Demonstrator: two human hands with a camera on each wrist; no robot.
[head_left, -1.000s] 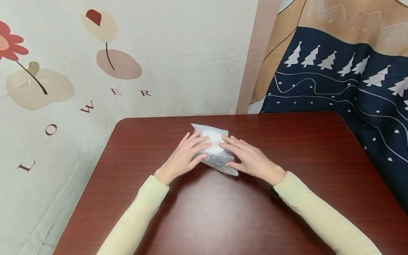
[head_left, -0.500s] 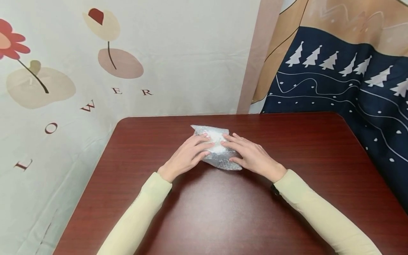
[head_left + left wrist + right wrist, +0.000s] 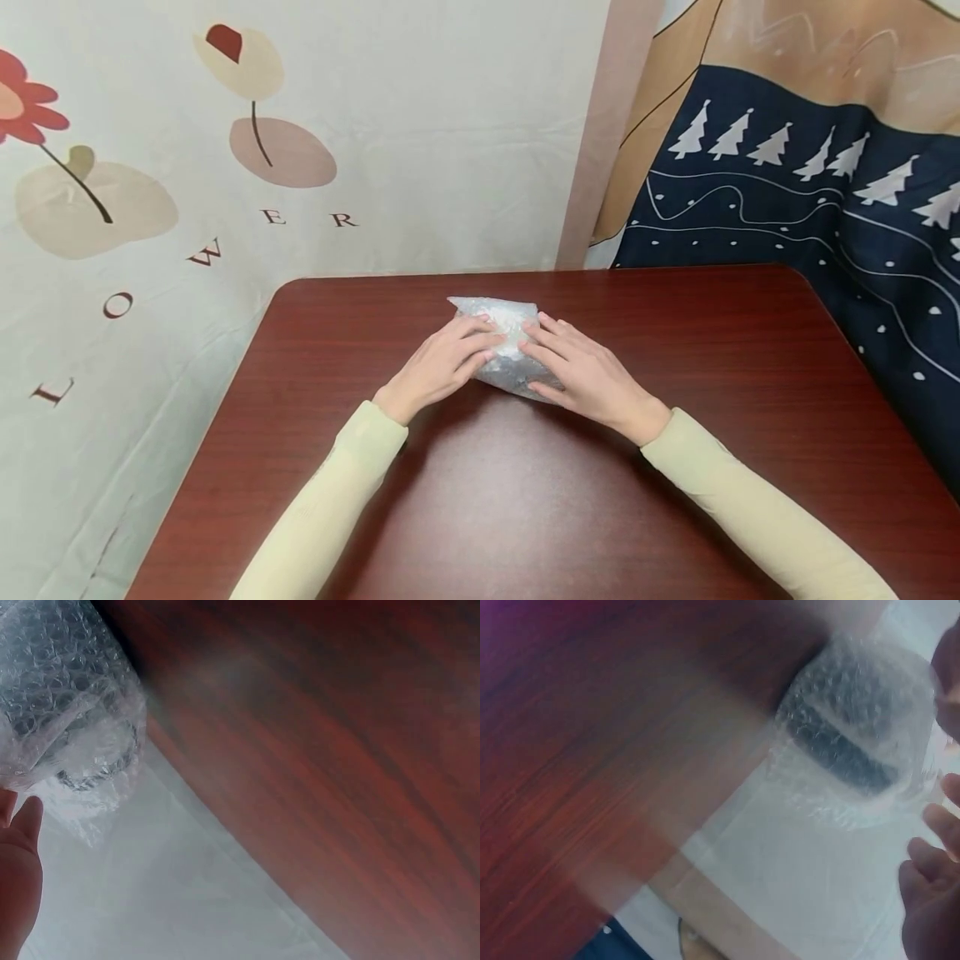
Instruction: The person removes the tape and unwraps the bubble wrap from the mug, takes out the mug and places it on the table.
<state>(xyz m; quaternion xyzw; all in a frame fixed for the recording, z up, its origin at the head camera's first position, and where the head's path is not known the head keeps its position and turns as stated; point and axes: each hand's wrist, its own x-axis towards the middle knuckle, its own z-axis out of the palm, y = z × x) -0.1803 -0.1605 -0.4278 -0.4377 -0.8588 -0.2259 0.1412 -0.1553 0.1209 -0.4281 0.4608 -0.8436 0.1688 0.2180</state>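
A bubble-wrapped package [image 3: 513, 367] lies near the far edge of the table, its clear plastic puffed and shiny. Something dark shows dimly inside the bubble wrap [image 3: 855, 727] in the right wrist view, but its kind is unclear. My left hand [image 3: 438, 362] rests on the package's left side, fingers extended over the top. From the other side, my right hand [image 3: 592, 375] lies with spread fingers on its right part. In the left wrist view, part of the left hand [image 3: 19, 892] shows beside the wrap. Neither hand curls round the package.
The reddish-brown table [image 3: 495, 508] has rounded far corners. Behind it hangs a pale cloth [image 3: 450, 150] with flowers and letters. A dark blue cloth [image 3: 750, 192] with white trees hangs at the right.
The package's near right corner has shifted away from me, and the package has turned slightly. My left fingers have moved a little to the right and drawn closer together. Both hands stay on the wrap.
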